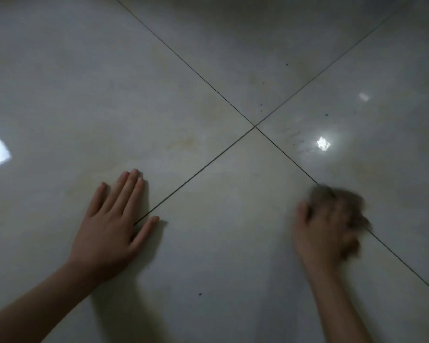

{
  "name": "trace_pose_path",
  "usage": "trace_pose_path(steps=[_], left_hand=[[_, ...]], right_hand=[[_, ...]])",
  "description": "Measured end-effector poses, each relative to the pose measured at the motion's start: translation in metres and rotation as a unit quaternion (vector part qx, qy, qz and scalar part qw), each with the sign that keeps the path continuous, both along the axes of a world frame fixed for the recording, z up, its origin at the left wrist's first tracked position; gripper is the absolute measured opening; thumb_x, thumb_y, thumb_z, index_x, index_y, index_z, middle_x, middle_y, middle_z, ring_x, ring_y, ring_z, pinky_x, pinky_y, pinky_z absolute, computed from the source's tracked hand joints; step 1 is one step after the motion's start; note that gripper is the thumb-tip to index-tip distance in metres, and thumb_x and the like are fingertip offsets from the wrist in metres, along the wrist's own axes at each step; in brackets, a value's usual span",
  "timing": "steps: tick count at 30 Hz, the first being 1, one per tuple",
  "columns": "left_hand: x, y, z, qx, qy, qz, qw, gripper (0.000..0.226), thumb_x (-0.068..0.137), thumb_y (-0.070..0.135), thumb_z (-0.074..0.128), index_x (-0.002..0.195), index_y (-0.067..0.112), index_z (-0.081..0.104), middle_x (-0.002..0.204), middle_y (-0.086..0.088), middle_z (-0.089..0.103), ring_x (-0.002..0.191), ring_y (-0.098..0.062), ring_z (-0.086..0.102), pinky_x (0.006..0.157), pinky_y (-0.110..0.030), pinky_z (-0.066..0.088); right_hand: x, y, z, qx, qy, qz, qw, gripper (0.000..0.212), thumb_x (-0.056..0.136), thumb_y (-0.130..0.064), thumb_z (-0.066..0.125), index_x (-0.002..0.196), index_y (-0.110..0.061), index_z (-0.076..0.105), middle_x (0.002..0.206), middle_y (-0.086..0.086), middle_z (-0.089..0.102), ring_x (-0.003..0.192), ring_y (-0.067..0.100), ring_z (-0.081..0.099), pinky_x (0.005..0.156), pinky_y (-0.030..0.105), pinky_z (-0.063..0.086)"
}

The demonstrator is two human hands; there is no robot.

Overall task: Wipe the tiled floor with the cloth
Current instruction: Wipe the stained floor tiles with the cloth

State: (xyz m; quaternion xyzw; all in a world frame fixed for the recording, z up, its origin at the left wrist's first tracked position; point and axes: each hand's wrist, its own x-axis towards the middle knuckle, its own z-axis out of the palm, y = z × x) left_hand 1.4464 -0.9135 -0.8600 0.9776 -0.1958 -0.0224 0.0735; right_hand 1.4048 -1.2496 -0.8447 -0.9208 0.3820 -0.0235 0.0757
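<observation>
Wiping underway: right hand (pixel 326 229) grips blurred brown cloth (pixel 337 196) on tiled floor (pixel 208 70). Left hand (pixel 112 219) flat, empty. Next: specks (pixel 261 107) beyond.

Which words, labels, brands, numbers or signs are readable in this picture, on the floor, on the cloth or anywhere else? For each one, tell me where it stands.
None: no text can be read anywhere in this view.
The tiled floor shows only dark grout lines, small specks and bright reflections.
The cloth in the right hand is too blurred to tell whether it has any print.
The left hand, flat on the floor, bears no writing.
</observation>
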Motion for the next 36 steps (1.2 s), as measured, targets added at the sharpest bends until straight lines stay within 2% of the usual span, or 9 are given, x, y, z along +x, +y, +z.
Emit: trace_pose_path(steps=[7, 10, 13, 17, 20, 23, 29, 33, 36], left_hand=[[-0.002, -0.003, 0.004, 0.005, 0.019, 0.011, 1.000, 0.078, 0.093, 0.057, 0.014, 0.152, 0.007, 0.016, 0.160, -0.005, 0.009, 0.149, -0.018, 0.004, 0.121, -0.044, 0.008], [-0.002, -0.003, 0.007, 0.009, 0.030, 0.014, 0.999, 0.082, 0.090, 0.059, 0.012, 0.152, 0.005, 0.018, 0.160, -0.007, 0.009, 0.149, -0.020, 0.003, 0.121, -0.043, 0.006], [0.001, -0.005, 0.011, 0.039, 0.031, 0.012, 0.999, 0.086, 0.089, 0.060, 0.010, 0.151, 0.002, 0.021, 0.159, -0.010, 0.013, 0.148, -0.022, 0.007, 0.119, -0.046, 0.004], [0.000, -0.019, 0.012, 0.054, 0.046, 0.029, 0.997, 0.086, 0.086, 0.055, 0.003, 0.152, 0.001, 0.014, 0.160, -0.013, 0.005, 0.148, -0.021, -0.002, 0.119, -0.048, -0.001], [-0.008, -0.035, 0.016, 0.024, 0.051, 0.018, 0.998, 0.080, 0.085, 0.047, 0.003, 0.153, 0.005, 0.012, 0.161, -0.013, 0.001, 0.147, -0.020, -0.007, 0.119, -0.047, -0.001], [-0.015, -0.054, 0.026, -0.007, 0.061, -0.017, 0.998, 0.072, 0.087, 0.036, 0.012, 0.153, 0.007, 0.017, 0.161, -0.011, 0.005, 0.149, -0.021, 0.000, 0.120, -0.046, 0.003], [-0.023, -0.063, 0.049, -0.076, 0.068, -0.020, 0.995, 0.063, 0.088, 0.024, 0.024, 0.145, 0.000, 0.037, 0.156, -0.014, 0.024, 0.147, -0.028, 0.016, 0.119, -0.048, 0.011], [-0.033, -0.070, 0.048, -0.049, 0.070, -0.111, 0.990, 0.060, 0.093, 0.028, 0.022, 0.148, 0.005, 0.033, 0.158, -0.011, 0.020, 0.148, -0.023, 0.012, 0.120, -0.048, 0.011], [-0.042, -0.088, 0.043, -0.035, 0.083, -0.163, 0.982, 0.064, 0.094, 0.036, 0.016, 0.151, 0.010, 0.025, 0.160, -0.007, 0.014, 0.148, -0.018, 0.005, 0.121, -0.043, 0.005]], right_hand=[[0.110, 0.091, -0.009, 0.012, 0.012, 0.347, 0.938, 0.054, 0.105, -0.039, 0.022, 0.154, -0.017, 0.016, 0.163, 0.002, 0.007, 0.149, 0.018, 0.006, 0.118, 0.040, 0.005], [0.044, 0.032, -0.003, 0.005, -0.028, 0.308, 0.951, 0.049, 0.104, -0.029, 0.036, 0.150, -0.012, 0.033, 0.159, 0.008, 0.025, 0.144, 0.026, 0.025, 0.112, 0.042, 0.018], [-0.070, -0.048, -0.004, -0.010, -0.086, 0.143, 0.986, 0.045, 0.098, -0.018, 0.042, 0.135, 0.007, 0.049, 0.143, 0.027, 0.044, 0.129, 0.044, 0.046, 0.104, 0.055, 0.038], [-0.138, -0.059, -0.002, 0.020, -0.075, -0.148, 0.986, 0.063, 0.091, -0.034, 0.028, 0.142, 0.002, 0.041, 0.151, 0.023, 0.035, 0.138, 0.041, 0.033, 0.106, 0.056, 0.030], [-0.087, 0.010, -0.003, -0.025, -0.059, -0.084, 0.994, 0.047, 0.101, -0.023, 0.032, 0.144, -0.008, 0.040, 0.152, 0.021, 0.030, 0.138, 0.042, 0.030, 0.099, 0.053, 0.033], [-0.032, 0.116, -0.013, 0.030, -0.049, 0.055, 0.997, 0.054, 0.104, -0.032, 0.017, 0.154, -0.013, 0.017, 0.162, 0.015, 0.005, 0.148, 0.038, 0.005, 0.115, 0.051, 0.016], [-0.066, 0.159, -0.004, 0.041, -0.054, 0.357, 0.932, 0.050, 0.094, -0.031, 0.041, 0.143, -0.022, 0.047, 0.153, -0.002, 0.039, 0.143, 0.018, 0.032, 0.113, 0.043, 0.033], [-0.176, 0.045, -0.013, 0.010, -0.074, 0.215, 0.974, 0.044, 0.095, -0.021, 0.038, 0.133, -0.007, 0.057, 0.142, 0.012, 0.051, 0.130, 0.032, 0.050, 0.099, 0.050, 0.045], [-0.271, -0.025, -0.008, 0.018, -0.049, 0.019, 0.998, 0.057, 0.102, -0.037, 0.024, 0.133, 0.001, 0.054, 0.143, 0.019, 0.048, 0.128, 0.037, 0.050, 0.099, 0.051, 0.040]])
